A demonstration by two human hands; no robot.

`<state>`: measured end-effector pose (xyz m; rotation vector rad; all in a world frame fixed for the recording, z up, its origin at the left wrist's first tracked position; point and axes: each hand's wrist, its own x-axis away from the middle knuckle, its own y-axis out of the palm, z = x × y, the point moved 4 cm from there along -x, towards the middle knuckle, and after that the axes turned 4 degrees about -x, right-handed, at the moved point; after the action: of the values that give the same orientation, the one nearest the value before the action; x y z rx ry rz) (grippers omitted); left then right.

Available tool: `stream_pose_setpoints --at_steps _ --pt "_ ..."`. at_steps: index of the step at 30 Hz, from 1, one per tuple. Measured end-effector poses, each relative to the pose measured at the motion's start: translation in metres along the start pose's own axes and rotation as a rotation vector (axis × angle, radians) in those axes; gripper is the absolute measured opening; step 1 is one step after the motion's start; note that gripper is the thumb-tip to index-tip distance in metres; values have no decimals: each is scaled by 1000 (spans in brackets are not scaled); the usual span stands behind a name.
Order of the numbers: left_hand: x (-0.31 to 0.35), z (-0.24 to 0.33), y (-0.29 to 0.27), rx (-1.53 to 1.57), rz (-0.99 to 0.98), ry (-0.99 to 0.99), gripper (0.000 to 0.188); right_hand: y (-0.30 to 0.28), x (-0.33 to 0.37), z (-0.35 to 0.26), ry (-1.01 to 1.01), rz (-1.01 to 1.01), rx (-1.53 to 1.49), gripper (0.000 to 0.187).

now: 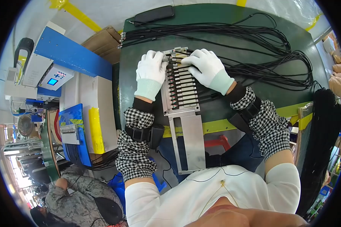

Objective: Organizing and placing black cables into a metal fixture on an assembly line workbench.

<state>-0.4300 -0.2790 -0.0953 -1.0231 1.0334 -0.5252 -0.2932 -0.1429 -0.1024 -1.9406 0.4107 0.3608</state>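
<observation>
A long metal jig (198, 108) with a row of slots lies on the green table, its plate reaching past the near edge toward me. Several black cables (185, 89) sit side by side in the slots, their small metal ends along the jig's left side. My left hand (151, 73), in a white glove, is closed at the jig's upper left, fingertips pinched at a cable end. My right hand (208, 70), also gloved, is closed with thumb and fingers on the same black cable at the jig's upper right. The fingers partly hide that cable and its end.
Coiled black cables (269, 38) spread over the table's far and right parts. A black case (154, 14) lies at the far edge. Left stands a blue and white machine (74, 51) with a small screen. A person in camouflage clothing (85, 189) is at lower left. A black cable bundle (316, 143) hangs right.
</observation>
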Motion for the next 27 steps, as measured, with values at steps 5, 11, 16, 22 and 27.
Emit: stream_pose_setpoints --at_steps 5,11,16,22,27 --pt "-7 6 -5 392 17 64 14 -10 -11 -2 14 277 -106 28" --pt "-5 18 -17 563 2 68 10 3 -28 3 98 -7 -414 23" --pt "-7 11 -18 655 47 -94 16 -15 -29 13 -31 65 -82 25" --pt "-3 4 -19 802 -3 -149 9 -19 -25 17 -79 120 -48 26" --pt "-2 8 -21 820 -10 -20 10 -5 -25 20 58 85 -671 21"
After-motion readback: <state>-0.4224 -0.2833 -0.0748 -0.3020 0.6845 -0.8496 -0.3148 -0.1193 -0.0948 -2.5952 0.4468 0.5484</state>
